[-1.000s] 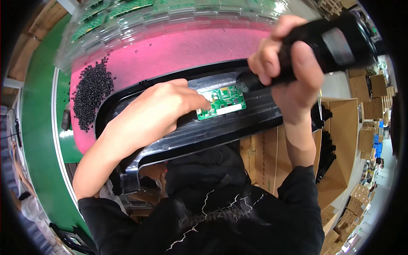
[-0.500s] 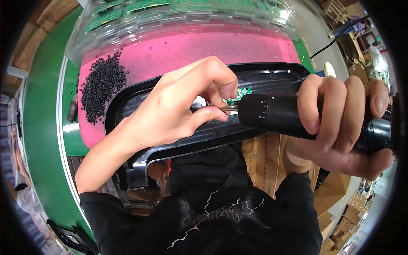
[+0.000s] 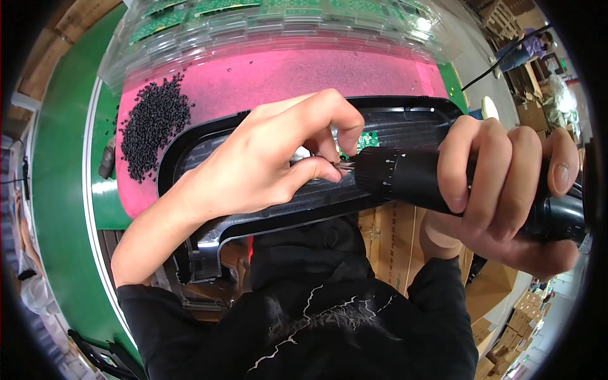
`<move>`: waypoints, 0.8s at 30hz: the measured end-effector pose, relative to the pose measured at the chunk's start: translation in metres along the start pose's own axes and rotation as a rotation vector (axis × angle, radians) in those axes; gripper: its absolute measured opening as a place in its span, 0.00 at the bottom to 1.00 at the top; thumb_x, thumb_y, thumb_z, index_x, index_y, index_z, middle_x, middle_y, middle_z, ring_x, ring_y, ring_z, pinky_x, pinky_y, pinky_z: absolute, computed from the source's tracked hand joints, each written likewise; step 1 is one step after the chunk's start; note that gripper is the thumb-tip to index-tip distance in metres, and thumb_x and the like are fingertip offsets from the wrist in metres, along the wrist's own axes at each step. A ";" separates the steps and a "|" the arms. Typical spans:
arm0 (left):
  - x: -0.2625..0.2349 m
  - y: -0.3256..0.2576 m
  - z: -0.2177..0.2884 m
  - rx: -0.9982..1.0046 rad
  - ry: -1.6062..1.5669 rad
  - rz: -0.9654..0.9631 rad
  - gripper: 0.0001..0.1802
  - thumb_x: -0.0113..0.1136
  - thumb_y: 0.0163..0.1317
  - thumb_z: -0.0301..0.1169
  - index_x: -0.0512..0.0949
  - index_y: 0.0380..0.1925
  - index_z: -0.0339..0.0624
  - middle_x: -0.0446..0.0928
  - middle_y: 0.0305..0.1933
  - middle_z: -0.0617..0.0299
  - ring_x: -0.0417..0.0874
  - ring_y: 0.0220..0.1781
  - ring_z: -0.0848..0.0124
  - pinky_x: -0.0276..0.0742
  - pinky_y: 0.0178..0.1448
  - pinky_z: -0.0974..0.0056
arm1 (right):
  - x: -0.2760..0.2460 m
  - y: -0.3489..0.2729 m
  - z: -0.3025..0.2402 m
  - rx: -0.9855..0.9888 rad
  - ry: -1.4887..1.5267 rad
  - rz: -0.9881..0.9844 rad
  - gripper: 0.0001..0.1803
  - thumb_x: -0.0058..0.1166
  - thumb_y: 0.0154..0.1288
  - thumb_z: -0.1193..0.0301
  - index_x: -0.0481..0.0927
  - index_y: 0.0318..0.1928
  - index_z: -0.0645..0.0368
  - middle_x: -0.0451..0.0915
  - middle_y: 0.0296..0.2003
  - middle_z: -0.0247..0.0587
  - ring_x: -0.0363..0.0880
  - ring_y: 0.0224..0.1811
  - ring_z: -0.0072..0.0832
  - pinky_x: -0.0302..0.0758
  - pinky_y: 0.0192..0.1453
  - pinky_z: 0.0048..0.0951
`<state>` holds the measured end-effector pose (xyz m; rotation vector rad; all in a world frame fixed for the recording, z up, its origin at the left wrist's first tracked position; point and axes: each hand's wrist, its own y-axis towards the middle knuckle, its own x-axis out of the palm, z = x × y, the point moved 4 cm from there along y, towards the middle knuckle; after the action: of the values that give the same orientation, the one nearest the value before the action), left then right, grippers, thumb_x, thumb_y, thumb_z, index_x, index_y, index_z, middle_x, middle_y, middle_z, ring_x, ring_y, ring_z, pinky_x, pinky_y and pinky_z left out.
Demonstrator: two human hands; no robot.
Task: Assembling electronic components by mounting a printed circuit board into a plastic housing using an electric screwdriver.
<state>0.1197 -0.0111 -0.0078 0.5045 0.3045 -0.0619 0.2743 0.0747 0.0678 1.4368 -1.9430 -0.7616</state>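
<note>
My right hand (image 3: 506, 183) is wrapped round a black electric screwdriver (image 3: 415, 176), held nearly level with its nose to the left. From that nose a thin metal bit (image 3: 346, 166) sticks out toward my left hand (image 3: 269, 152). The left thumb and fingers are pinched together at the bit's end, and whatever small thing they grip is hidden. Under both hands lies a black plastic housing (image 3: 278, 221), long and curved with a raised rim. A small green circuit board (image 3: 366, 140) shows inside it, partly covered by my left fingers.
Many small black screws (image 3: 155, 123) lie heaped on the pink mat (image 3: 285, 73) at the left. A dark stubby object (image 3: 107, 163) rests beside the mat. Stacked clear plastic trays (image 3: 278, 28) with green boards line the far side. Someone in purple (image 3: 532, 47) is far off right.
My left hand has shifted slightly right, its pinch still at the bit. The screwdriver's nose has dipped a little toward me.
</note>
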 end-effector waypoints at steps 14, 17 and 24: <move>-0.009 -0.005 -0.018 -0.263 0.442 -0.009 0.17 0.61 0.55 0.15 0.73 0.45 0.35 0.82 0.34 0.46 0.86 0.37 0.52 0.80 0.40 0.58 | -0.017 -0.012 0.067 0.217 -0.210 0.162 0.28 0.49 0.67 0.45 0.67 0.49 0.58 0.68 0.18 0.32 0.64 0.16 0.21 0.66 0.25 0.29; -0.011 -0.005 -0.018 -0.295 0.432 0.000 0.17 0.60 0.54 0.14 0.73 0.45 0.34 0.81 0.34 0.45 0.85 0.37 0.49 0.80 0.40 0.57 | -0.016 -0.011 0.070 0.209 -0.193 0.163 0.27 0.48 0.67 0.46 0.67 0.48 0.58 0.67 0.18 0.32 0.64 0.16 0.21 0.65 0.25 0.29; -0.014 -0.009 -0.021 -0.109 0.497 0.022 0.17 0.51 0.52 0.14 0.71 0.44 0.31 0.76 0.23 0.44 0.81 0.30 0.43 0.75 0.34 0.50 | -0.007 -0.003 0.077 0.267 -0.216 0.128 0.26 0.48 0.67 0.47 0.67 0.46 0.58 0.67 0.18 0.32 0.63 0.16 0.21 0.64 0.24 0.27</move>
<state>0.0995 -0.0091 -0.0248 0.4100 0.7839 0.1031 0.2206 0.0878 0.0142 1.4106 -2.3516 -0.6391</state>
